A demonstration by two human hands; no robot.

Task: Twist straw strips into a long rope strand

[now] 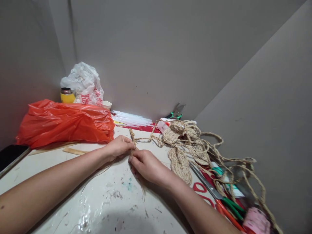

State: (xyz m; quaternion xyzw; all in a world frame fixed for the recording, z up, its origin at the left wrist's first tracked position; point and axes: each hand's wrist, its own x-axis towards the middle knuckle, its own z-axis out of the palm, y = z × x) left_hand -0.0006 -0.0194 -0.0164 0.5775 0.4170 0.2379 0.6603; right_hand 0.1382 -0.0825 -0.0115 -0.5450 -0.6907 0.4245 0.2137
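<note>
Above the bench (109, 204), your right hand (146, 165) and, just beyond, left hand (120, 147) both have their grip pinched on the braided cord (132, 134), its end poking out past them. Pinch close, hold tension even; keep the heaped cord (180, 164) slack.

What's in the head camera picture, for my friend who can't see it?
A person's left hand and right hand pinch a straw-coloured cord over a stained white table. To the right lie bundles of braided rope and scissors; to the left, a red plastic bag sits in front of a white plastic bag.
</note>
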